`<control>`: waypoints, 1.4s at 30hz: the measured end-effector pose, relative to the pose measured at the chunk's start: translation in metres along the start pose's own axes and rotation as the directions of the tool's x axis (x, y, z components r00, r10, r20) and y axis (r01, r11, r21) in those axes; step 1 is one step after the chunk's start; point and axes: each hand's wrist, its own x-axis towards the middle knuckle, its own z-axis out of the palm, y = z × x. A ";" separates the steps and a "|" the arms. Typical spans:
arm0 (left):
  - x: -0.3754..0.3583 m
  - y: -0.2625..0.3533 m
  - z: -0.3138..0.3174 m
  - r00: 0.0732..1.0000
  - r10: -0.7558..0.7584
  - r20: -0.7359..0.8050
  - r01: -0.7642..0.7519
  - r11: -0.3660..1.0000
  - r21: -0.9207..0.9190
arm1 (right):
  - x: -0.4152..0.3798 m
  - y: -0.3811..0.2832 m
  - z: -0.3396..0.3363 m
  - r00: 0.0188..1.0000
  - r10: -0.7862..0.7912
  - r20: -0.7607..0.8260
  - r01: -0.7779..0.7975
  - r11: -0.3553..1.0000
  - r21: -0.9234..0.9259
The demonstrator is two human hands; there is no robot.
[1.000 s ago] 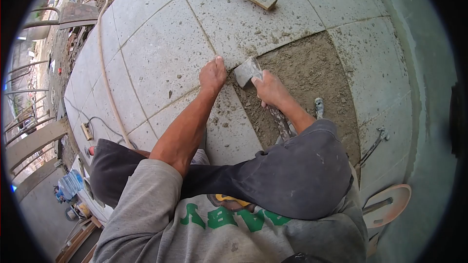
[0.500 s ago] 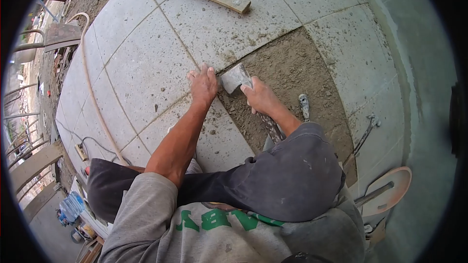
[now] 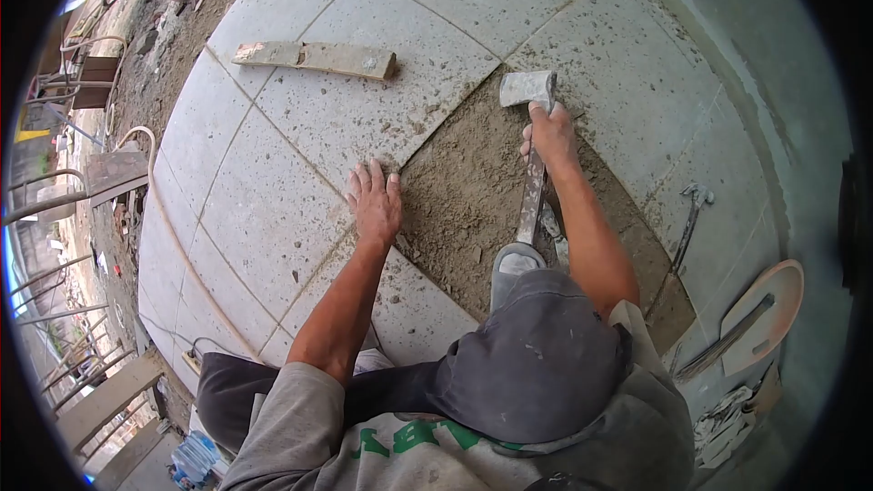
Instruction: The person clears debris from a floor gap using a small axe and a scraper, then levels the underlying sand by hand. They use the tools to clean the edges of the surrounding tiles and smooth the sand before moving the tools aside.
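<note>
My right hand [image 3: 551, 135] grips a hatchet [image 3: 527, 88] close under its head, above the far corner of a square of bare mortar [image 3: 464, 191] among the tiles. Its speckled handle runs down toward my shoe [image 3: 516, 268]. With fingers spread, my left hand [image 3: 374, 209] rests on a grey tile [image 3: 273, 182] beside the mortar's left corner and holds nothing. Another tool, partly hidden by my right forearm, lies on the mortar near the handle.
A wooden board [image 3: 318, 59] lies on the tiles ahead. To the right are a hammer [image 3: 693, 218] and an oval basin [image 3: 773, 314] with a brush-like bundle. A hose [image 3: 177, 236] crosses the left tiles. Water bottles [image 3: 195, 456] stand at the lower left.
The hatchet has moved in my right hand from beside my left hand to the mortar's far corner. My left hand's fingers are more spread. The view has shifted.
</note>
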 end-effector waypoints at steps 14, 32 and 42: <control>0.065 0.080 -0.004 0.973 0.166 0.159 -0.167 0.986 -0.003 | -0.036 0.017 0.020 0.961 -0.006 0.277 0.082 0.962 -0.262; 0.089 0.044 0.022 0.910 0.411 0.048 -0.414 0.906 0.092 | -0.064 0.039 -0.004 0.944 -0.052 0.327 0.157 0.940 -0.303; 0.078 0.060 0.016 0.967 0.242 0.080 -0.244 0.970 0.017 | -0.059 -0.006 -0.110 0.941 -0.293 0.167 0.336 0.774 -0.536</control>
